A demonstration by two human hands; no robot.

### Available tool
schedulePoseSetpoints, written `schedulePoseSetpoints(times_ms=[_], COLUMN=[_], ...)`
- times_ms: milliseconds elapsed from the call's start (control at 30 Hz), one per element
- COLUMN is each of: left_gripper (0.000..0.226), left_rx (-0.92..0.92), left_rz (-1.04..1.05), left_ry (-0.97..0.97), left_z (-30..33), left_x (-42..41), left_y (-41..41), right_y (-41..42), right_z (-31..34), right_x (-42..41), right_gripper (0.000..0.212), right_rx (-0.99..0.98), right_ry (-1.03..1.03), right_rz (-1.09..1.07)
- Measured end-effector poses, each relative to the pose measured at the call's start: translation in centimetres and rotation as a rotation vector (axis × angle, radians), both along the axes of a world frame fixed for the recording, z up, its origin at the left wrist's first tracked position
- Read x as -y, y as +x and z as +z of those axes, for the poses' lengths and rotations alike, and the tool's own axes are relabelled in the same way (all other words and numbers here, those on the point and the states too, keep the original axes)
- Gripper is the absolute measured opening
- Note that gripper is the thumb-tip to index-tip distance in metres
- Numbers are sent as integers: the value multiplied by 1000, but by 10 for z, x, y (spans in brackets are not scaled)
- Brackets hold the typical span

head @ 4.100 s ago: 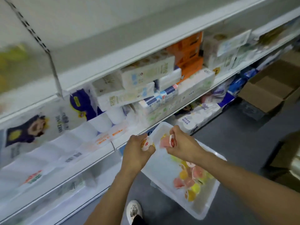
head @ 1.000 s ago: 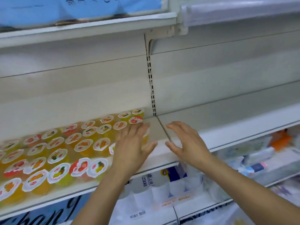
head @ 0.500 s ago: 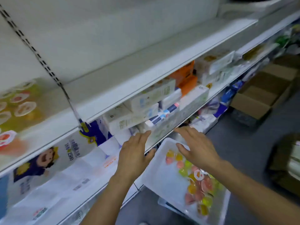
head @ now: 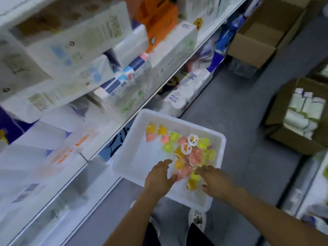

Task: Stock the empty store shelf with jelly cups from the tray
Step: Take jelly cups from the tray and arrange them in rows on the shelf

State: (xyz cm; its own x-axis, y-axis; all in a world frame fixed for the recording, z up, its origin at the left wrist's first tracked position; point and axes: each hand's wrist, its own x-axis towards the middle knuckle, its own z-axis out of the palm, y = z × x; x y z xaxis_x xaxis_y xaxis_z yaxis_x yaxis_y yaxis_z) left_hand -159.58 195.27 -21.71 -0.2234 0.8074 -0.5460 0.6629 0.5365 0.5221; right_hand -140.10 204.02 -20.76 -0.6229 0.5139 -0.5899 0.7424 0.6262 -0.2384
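Observation:
A white plastic tray point(head: 127, 157) sits low by the shelving and holds several jelly cups point(head: 188, 150) in yellow, orange, pink and green, heaped toward its right side. My left hand point(head: 159, 176) hovers over the tray's near part with fingers spread and empty. My right hand point(head: 215, 181) reaches down beside it, fingertips at the near cups, fingers relaxed and holding nothing. The shelf being stocked is out of view above.
Packs of tissue and paper goods point(head: 74, 55) fill the shelves on the left. Open cardboard boxes point(head: 257, 39) stand on the grey floor at the right, one with white bottles point(head: 301, 110). My shoes point(head: 197, 217) show below the tray.
The view has dropped from the shelf to the tray. Both empty hands have moved down from shelf height into the tray, over the jelly cups.

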Motion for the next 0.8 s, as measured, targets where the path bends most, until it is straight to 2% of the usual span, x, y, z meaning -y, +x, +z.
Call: schedulePoseSetpoints(times_ms=[200,300,367,433,567,700,800], left_gripper=[72,77,72,64,58,62,63], left_rx=[-55,-91,-137,-185,-163,-101,11], left_rz=[-56,-107,-107,-72,-61,32,207], left_ry=[-219,-274,-261,-212,-177,-166,-116], left_z=[-100,-133,-147,-157,-163,-137,-95], left_x=[-8,-13,-17,-21,-26,-21,-12], left_y=[15,24,31,35,34,17,-4], right_y=[-13,-20,-23,-25,-25,-28,-26], right_z=[-94,-121,-136,-148,-161,-130,-100], right_x=[20,24,27,29,33,28,24], right_gripper=[46,34,26,39,49,48,46], right_rx=[167,239,177,126,30,-3,-26], right_ry=[45,57,116,171,247,76,19], right_rz=[247,256,246,241,190,125,-83])
